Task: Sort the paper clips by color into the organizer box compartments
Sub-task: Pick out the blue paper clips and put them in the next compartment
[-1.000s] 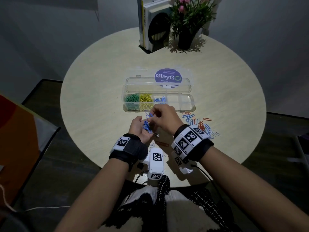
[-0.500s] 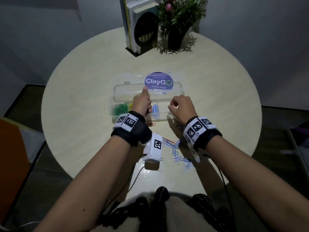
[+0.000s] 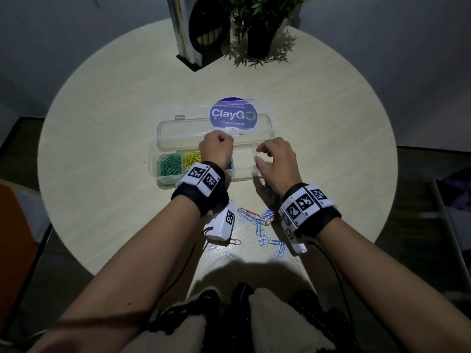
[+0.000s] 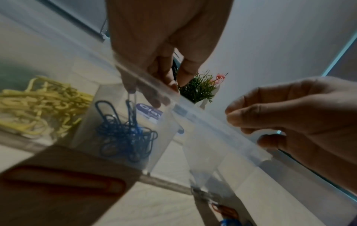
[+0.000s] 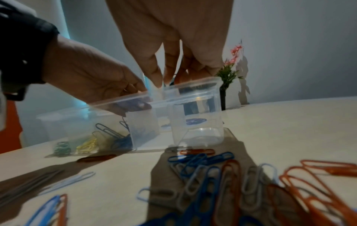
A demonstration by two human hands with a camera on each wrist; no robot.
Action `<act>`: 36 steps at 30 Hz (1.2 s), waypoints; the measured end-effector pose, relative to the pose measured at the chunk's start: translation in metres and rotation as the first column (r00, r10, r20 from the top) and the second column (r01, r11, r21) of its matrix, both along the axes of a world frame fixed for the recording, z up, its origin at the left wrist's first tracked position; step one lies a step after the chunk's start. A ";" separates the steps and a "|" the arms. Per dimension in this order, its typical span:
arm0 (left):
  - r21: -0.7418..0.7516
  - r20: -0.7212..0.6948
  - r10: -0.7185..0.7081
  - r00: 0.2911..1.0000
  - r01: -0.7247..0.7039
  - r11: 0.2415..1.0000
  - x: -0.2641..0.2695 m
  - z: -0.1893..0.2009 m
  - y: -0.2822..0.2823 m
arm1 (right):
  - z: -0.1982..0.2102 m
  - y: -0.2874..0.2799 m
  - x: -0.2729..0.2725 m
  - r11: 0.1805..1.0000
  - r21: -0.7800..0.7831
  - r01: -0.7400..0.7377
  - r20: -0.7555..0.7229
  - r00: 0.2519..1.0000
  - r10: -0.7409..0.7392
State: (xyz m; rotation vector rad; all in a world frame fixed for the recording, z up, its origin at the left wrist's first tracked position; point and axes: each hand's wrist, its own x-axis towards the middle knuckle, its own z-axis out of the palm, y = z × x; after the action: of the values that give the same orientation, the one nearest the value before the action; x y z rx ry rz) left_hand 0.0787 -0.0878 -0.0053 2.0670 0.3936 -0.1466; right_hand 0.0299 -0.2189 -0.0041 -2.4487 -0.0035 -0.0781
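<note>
I've got the clear organizer box (image 3: 163,159) open on the round table (image 3: 102,123), right under both hands. Under my left hand (image 3: 216,149) sits the compartment of blue clips (image 4: 123,134); the fingers are curled down over it and the fingertips (image 4: 133,90) pinch one pale clip (image 4: 132,99) hanging above that pile. Further left of that hand are the yellow clips (image 3: 192,157), then the green clips (image 3: 170,165) at the box's end. My right hand (image 3: 276,161) hovers over a bare compartment, fingers loosely curled, and I see nothing held in it. Behind the right wrist, loose blue, orange and pale clips (image 5: 222,175) lie scattered on the table. Beyond the hands stand a plant (image 3: 260,26) and some books (image 3: 183,29).
</note>
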 end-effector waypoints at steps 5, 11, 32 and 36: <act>0.016 0.131 0.044 0.990 -0.047 0.999 -0.021 0.019 0.013 | 0.000 0.009 -0.034 0.990 0.004 -0.141 -0.015 0.990 0.141; 0.055 0.058 -0.159 0.986 0.156 0.986 -0.060 0.016 0.038 | -0.013 0.012 -0.059 0.917 -0.195 -0.347 -0.406 0.880 0.247; 0.366 -0.263 -0.458 0.849 0.527 0.767 -0.119 -0.023 0.048 | -0.008 0.012 -0.070 0.997 0.057 0.047 -0.318 0.948 -0.026; -0.025 -0.193 -0.264 0.945 0.265 0.964 -0.120 -0.021 0.046 | -0.007 0.014 -0.077 0.972 0.216 0.088 -0.316 0.949 -0.016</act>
State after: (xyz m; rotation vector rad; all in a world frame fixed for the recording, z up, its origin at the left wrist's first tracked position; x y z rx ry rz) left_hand -0.0415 -0.0418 -0.0265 2.1069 0.2311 -0.5140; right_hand -0.0471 -0.2049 -0.0108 -2.2061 0.2000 0.2730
